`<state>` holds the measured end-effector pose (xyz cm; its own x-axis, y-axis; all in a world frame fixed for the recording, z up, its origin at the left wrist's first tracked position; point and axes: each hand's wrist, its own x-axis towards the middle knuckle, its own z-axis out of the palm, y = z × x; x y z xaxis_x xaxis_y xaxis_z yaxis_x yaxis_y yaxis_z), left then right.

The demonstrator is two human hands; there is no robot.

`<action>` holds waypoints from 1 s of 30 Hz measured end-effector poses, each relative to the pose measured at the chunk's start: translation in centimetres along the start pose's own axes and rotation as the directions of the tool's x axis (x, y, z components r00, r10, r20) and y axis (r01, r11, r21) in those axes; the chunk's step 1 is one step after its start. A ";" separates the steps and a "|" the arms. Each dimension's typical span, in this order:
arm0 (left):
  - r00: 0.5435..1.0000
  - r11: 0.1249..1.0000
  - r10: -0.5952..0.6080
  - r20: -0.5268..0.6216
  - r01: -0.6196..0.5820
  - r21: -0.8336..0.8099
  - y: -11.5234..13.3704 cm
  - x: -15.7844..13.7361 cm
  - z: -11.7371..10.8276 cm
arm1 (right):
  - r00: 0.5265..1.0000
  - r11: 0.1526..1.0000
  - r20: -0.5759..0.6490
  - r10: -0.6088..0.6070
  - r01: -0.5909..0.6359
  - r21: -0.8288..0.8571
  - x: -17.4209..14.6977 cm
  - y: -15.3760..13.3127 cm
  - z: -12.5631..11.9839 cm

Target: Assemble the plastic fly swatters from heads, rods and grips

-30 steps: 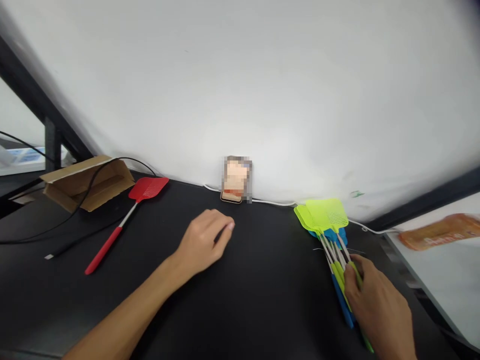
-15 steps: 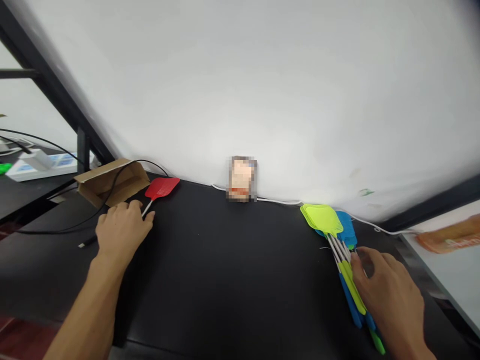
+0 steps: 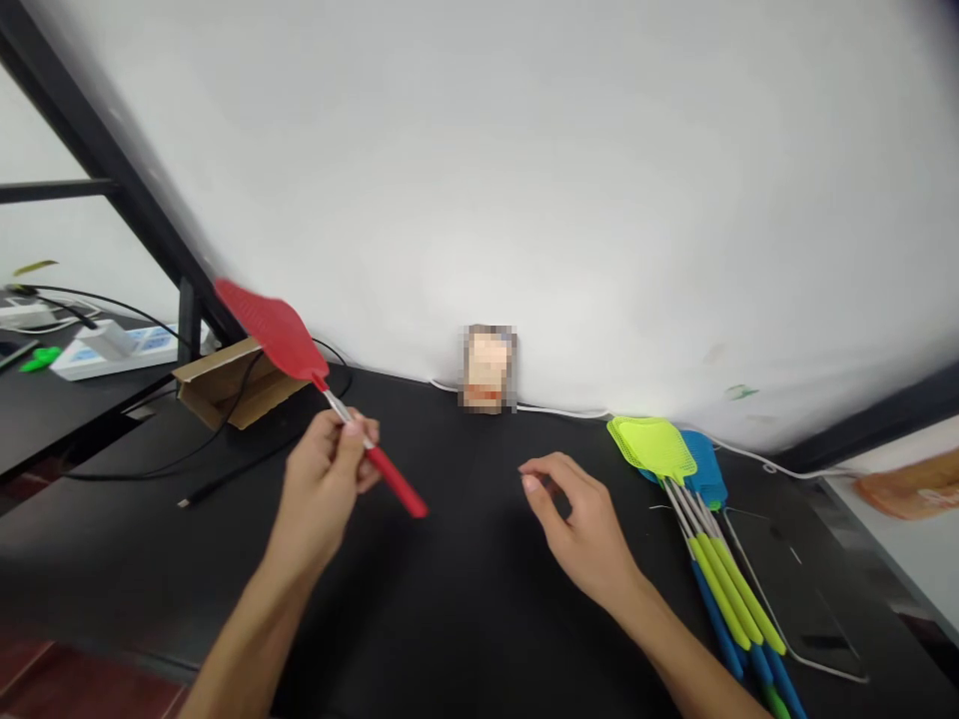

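A red fly swatter (image 3: 274, 335) is raised above the black table in my left hand (image 3: 330, 464). My fingers are closed around its thin metal shaft, just above the red handle. The swatter's head tilts up to the left and its handle end points down to the right. My right hand (image 3: 580, 514) hovers over the middle of the table, fingers curled, thumb and index tips a little apart, with nothing visible between them. To its right lies a bundle of fly swatters, lime green (image 3: 659, 449) in front and blue (image 3: 704, 467) partly behind.
An open cardboard box (image 3: 232, 384) with a black cable across it sits at the left by the wall. A pixelated small item (image 3: 488, 369) leans on the wall. A bent metal wire (image 3: 824, 671) lies at the right. A white power strip (image 3: 142, 350) is far left.
My left hand has lifted the red swatter off the table and moved it right, tilting its head leftward. My right hand has left the swatter bundle and moved left to the middle.
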<state>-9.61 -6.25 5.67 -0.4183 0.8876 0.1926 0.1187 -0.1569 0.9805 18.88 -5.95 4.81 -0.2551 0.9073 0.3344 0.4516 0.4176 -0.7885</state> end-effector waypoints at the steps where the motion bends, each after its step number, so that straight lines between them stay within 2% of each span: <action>1: 0.996 0.981 -0.024 0.089 0.041 -0.190 0.5 -0.8 1.6 | 0.997 0.988 0.054 0.057 -0.065 0.140 0.1 0.1 0.7; 3: 0.951 0.900 -0.087 0.297 0.203 -0.385 0.9 -1.9 4.6 | 0.972 0.883 0.165 0.168 -0.223 0.413 0.0 0.5 1.7; 6: 0.817 0.803 -0.116 0.564 0.412 -0.431 -0.3 -2.3 8.0 | 0.914 0.639 0.303 0.268 -0.404 0.654 -0.4 1.0 2.1; 8: 0.760 0.795 -0.105 0.642 0.452 -0.405 -1.9 -2.2 9.5 | 0.868 0.529 0.388 0.309 -0.496 0.689 -0.8 1.4 1.7; 10: 0.723 0.785 -0.091 0.685 0.476 -0.398 -3.5 -2.1 10.5 | 0.804 0.450 0.481 0.349 -0.595 0.667 -1.1 1.7 1.3; 13: 0.639 0.749 -0.072 0.766 0.541 -0.382 -5.1 -2.2 10.9 | 0.703 0.286 0.601 0.380 -0.707 0.647 -1.5 2.2 0.9; 15: 0.601 0.760 -0.029 0.799 0.533 -0.373 -5.5 -2.4 10.5 | 0.658 0.165 0.668 0.348 -0.745 0.647 -1.7 2.4 1.0; 17: 0.608 0.794 0.001 0.794 0.482 -0.370 -5.5 -2.5 10.0 | 0.629 0.081 0.716 0.303 -0.766 0.638 -1.9 2.4 1.3; 20: 0.667 0.822 -0.006 0.745 0.427 -0.376 -5.1 -2.6 9.5 | 0.624 0.040 0.729 0.280 -0.767 0.641 -2.1 2.0 1.8; 25: 0.740 0.813 -0.018 0.672 0.402 -0.421 -4.5 -3.0 9.8 | 0.645 0.081 0.708 0.289 -0.753 0.653 -2.0 1.5 1.9; 30: 0.776 0.804 -0.043 0.629 0.400 -0.439 -3.9 -3.4 9.8 | 0.682 0.162 0.676 0.281 -0.728 0.667 -1.7 1.0 1.8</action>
<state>0.18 -4.43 0.77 0.2371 0.9680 0.0826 -0.4673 0.0391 0.8832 18.19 -7.22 2.51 -0.6249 0.7017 -0.3423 -0.3114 -0.6261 -0.7149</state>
